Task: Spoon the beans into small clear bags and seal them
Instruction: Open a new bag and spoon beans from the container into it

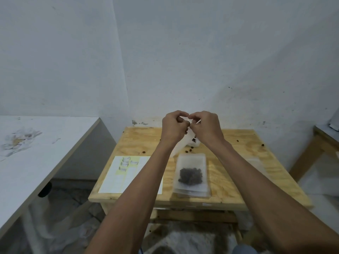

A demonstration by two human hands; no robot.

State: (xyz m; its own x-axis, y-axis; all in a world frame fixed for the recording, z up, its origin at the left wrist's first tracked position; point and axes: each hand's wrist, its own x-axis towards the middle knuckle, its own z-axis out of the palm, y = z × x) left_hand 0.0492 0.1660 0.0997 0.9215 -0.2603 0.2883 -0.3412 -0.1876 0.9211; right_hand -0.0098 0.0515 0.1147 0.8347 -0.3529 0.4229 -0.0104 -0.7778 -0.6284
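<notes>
Fingers (185, 114) of the left hand (173, 126) and right hand (206, 125) meet, pinching the top edge of a small clear bag (180, 143) held above the tabletop (238, 143). At 6 o'clock from the hands, a filled bag (191, 174) of dark beans (190, 175) lies on a stack. At 8 o'clock lies a white sheet (113, 180). Loose beans dot the wood.

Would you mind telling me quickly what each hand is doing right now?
Left hand: closed, pinching the top of a small clear bag.
Right hand: closed, pinching the same bag's top.
</notes>
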